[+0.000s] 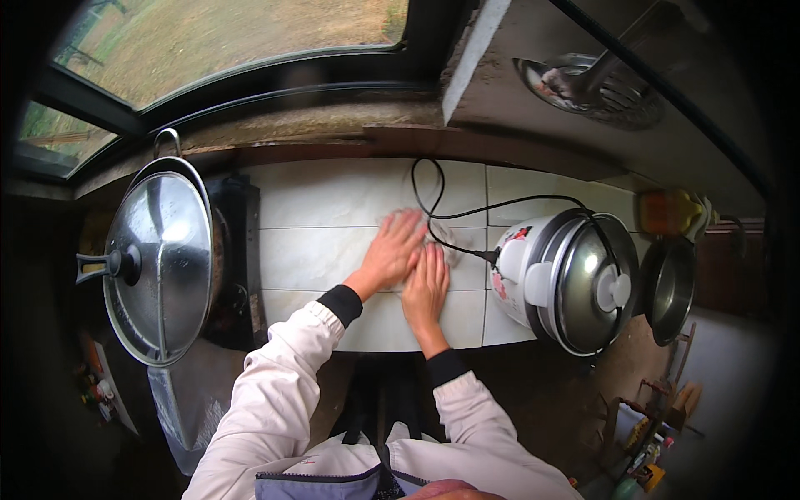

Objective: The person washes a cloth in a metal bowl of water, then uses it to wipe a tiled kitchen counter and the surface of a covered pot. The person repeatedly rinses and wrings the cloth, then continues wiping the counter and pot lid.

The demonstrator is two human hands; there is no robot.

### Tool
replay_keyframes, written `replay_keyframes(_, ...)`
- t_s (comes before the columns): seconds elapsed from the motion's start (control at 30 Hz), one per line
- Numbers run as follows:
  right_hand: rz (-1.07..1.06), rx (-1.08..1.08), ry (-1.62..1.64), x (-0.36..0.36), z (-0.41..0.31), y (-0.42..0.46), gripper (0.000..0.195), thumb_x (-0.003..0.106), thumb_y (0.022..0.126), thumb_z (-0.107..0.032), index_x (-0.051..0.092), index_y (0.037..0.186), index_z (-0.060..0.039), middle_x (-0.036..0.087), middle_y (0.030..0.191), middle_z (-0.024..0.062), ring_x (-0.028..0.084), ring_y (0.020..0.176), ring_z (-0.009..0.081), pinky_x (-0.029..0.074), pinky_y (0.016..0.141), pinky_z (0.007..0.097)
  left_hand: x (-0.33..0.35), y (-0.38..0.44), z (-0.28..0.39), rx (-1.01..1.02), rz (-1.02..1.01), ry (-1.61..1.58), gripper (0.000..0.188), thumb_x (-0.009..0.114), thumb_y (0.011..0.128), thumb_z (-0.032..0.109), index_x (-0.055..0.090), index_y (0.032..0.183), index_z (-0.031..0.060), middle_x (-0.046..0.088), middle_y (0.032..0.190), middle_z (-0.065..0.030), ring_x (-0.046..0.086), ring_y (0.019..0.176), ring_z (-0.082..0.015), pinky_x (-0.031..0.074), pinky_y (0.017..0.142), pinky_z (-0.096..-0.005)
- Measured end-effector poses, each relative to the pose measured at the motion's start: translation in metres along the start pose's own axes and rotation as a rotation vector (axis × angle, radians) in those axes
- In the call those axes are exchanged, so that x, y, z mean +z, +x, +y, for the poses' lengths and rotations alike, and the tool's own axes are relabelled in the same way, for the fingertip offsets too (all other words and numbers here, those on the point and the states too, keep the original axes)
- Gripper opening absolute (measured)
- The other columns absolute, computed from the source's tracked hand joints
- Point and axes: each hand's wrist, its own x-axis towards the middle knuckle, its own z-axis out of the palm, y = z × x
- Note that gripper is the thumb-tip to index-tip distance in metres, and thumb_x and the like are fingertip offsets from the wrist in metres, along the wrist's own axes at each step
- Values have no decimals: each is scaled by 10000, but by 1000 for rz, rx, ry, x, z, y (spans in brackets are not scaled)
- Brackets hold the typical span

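My left hand [392,249] lies flat, fingers together, over a pale crumpled cloth [447,240] on the white tiled counter [325,194]. Close beside it, my right hand [427,284] rests palm down with its fingertips on the same cloth; the hands touch or overlap at the fingers. Much of the cloth is hidden beneath them and its edges are blurred. A black power cord [519,200] loops just beyond the fingers, and its plug end goes into a white flowered rice cooker [515,275] with a metal lid, to the right of the hands.
At the left, a lidded wok [159,250] stands on a black gas stove [240,262]. Beyond the cooker are a dark pan [672,290] and a bottle of amber liquid [669,212]. A ladle and a metal skimmer [625,94] hang at the upper right wall. A window runs behind the counter.
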Motion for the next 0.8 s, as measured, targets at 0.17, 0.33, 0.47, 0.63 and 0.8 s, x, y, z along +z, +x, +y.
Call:
replay_keyframes(0.17,79,58,-110,4,32,23,527,525,1013,-213,500,1485,20,455,1595,174,342,1527,347,242,1240,523,14,48,11,79,28,-97,533,585,956,255,539,1456,76,472,1568,-169,420,1445,-379,280,1221,-544)
replay_keyframes(0.33,124,20,-188,17,47,66,524,501,986,-185,517,1453,53,491,1552,230,360,1514,380,259,1233,539,18,79,-1,48,125,-152,560,598,936,265,539,1459,72,478,1562,-179,392,1469,-380,271,1215,-562)
replay_keyframes(0.47,39,-25,-110,1,26,14,516,532,1000,-193,498,1474,9,458,1587,189,353,1518,360,264,1231,523,17,26,9,-22,-33,-3,594,594,956,295,506,1497,66,440,1586,-199,368,1500,-367,255,1231,-560)
replay_keyframes(0.63,-62,-74,-84,1,1,1,507,511,1025,-210,494,1486,-1,436,1603,187,325,1534,355,240,1243,512,1,-9,-4,-95,58,-8,571,533,1015,331,458,1541,124,407,1612,-175,345,1521,-344,239,1243,-557)
replay_keyframes(0.8,-79,-242,-11,47,-44,82,502,474,1045,-230,494,1495,-10,420,1622,166,310,1548,329,223,1254,507,-25,-6,-55,-384,146,138,558,517,1026,328,455,1541,120,376,1629,-179,333,1524,-345,236,1241,-557)
